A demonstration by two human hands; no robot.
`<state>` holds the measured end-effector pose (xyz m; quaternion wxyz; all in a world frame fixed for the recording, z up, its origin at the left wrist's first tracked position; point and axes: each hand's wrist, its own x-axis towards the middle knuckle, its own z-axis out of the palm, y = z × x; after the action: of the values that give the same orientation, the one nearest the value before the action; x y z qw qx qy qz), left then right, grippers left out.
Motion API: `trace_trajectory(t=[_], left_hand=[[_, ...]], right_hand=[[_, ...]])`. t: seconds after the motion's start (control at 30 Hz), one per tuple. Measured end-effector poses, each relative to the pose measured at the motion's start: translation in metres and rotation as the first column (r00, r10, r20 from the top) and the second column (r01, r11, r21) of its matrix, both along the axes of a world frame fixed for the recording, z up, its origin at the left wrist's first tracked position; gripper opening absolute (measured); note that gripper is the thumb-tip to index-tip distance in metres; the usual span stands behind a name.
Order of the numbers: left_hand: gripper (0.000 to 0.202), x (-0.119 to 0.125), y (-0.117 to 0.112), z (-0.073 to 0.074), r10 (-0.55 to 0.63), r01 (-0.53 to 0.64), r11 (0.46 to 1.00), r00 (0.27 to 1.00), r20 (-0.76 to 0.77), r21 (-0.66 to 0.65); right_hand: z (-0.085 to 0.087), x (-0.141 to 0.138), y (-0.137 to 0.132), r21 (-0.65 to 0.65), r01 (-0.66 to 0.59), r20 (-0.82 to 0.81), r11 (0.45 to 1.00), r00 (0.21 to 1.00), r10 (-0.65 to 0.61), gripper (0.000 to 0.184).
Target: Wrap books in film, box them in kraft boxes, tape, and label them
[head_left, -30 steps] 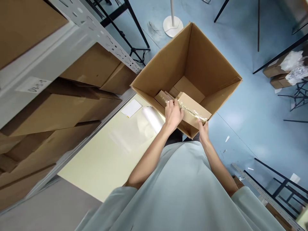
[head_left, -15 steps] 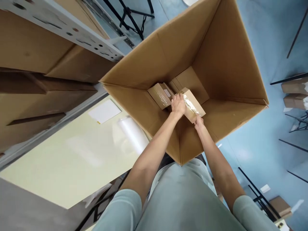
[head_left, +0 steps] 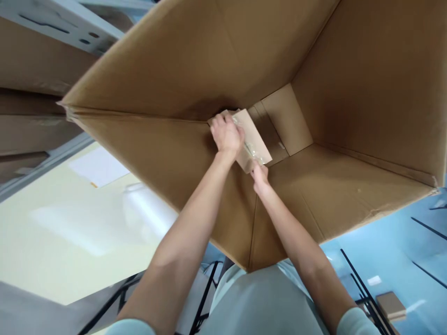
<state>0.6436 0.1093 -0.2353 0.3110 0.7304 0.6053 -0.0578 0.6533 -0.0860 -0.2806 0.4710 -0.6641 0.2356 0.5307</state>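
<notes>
Left hand (head_left: 227, 134) at nine o'clock and right hand (head_left: 260, 176) at five both gripped the small box (head_left: 254, 135) between them — its long axis ran from eleven to five — deep inside the big carton (head_left: 377, 79), nearer the carton's nine-o'clock corner than its three-o'clock one.

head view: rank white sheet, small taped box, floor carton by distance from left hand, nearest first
1. Small taped box: touching the left hand.
2. White sheet: on the table, picture left.
3. Floor carton: picture's lower right.
</notes>
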Motion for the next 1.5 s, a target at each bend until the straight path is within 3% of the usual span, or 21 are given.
trace_trajectory(t=[0.07, 0.17, 0.27, 0.37, 0.47, 0.6, 0.73, 0.9, 1.1, 1.2, 1.3, 1.4, 1.5], left_hand=[[0.074, -0.019, 0.018, 0.004, 0.065, -0.065, 0.998, 0.998, -0.015, 0.023], [0.089, -0.043, 0.034, -0.002, 0.153, -0.152, 0.988, 0.984, -0.095, 0.018], [0.088, -0.055, 0.031, -0.013, 0.113, -0.128, 0.987, 0.983, -0.147, -0.094], [0.09, -0.056, 0.018, -0.023, 0.051, -0.072, 0.975, 0.993, -0.106, -0.208], [0.108, -0.049, 0.008, -0.03, 0.064, -0.09, 0.969, 0.991, -0.119, -0.229], [0.11, -0.039, 0.002, -0.022, 0.074, -0.117, 0.969, 0.978, -0.196, -0.218], [0.094, -0.035, -0.017, 0.016, 0.037, -0.074, 0.977, 0.983, -0.18, -0.202], [0.084, -0.042, -0.058, 0.076, -0.057, 0.019, 0.97, 0.986, -0.154, -0.241], [0.071, -0.065, -0.091, 0.123, -0.108, 0.088, 0.948, 0.993, -0.047, -0.306], [0.063, -0.079, -0.108, 0.156, -0.151, 0.189, 0.924, 0.979, 0.136, -0.334], [0.055, -0.106, -0.131, 0.199, -0.176, 0.298, 0.91, 0.908, 0.38, -0.29], [0.046, -0.142, -0.161, 0.242, -0.113, 0.296, 0.923, 0.82, 0.561, -0.246], [0.041, -0.176, -0.19, 0.281, 0.007, 0.234, 0.937, 0.731, 0.682, -0.26]], right_hand=[[0.004, -0.022, 0.023, -0.003, -0.058, -0.096, 0.998, 0.994, 0.058, 0.047], [0.002, -0.04, 0.058, 0.024, -0.154, -0.277, 0.988, 0.948, 0.155, 0.041], [-0.006, -0.043, 0.078, 0.007, -0.214, -0.362, 0.977, 0.91, 0.202, 0.031], [-0.013, -0.037, 0.077, 0.001, -0.268, -0.361, 0.963, 0.898, 0.25, 0.02], [-0.013, -0.029, 0.065, 0.012, -0.292, -0.336, 0.956, 0.9, 0.279, 0.015], [-0.006, -0.02, 0.047, -0.023, -0.287, -0.258, 0.958, 0.927, 0.272, 0.018], [0.011, -0.016, 0.036, -0.066, -0.265, -0.189, 0.962, 0.95, 0.248, 0.025], [0.044, -0.022, 0.024, -0.076, -0.256, -0.132, 0.964, 0.96, 0.245, 0.009], [0.094, -0.038, 0.012, -0.024, -0.261, -0.08, 0.965, 0.963, 0.258, 0.018], [0.136, -0.042, 0.006, 0.034, -0.266, -0.006, 0.963, 0.964, 0.266, 0.021], [0.192, -0.043, -0.005, 0.102, -0.285, 0.094, 0.953, 0.957, 0.276, 0.019], [0.254, -0.044, -0.029, 0.161, -0.322, 0.185, 0.933, 0.938, 0.292, 0.013], [0.314, -0.049, -0.065, 0.232, -0.342, 0.242, 0.911, 0.927, 0.287, 0.039]])
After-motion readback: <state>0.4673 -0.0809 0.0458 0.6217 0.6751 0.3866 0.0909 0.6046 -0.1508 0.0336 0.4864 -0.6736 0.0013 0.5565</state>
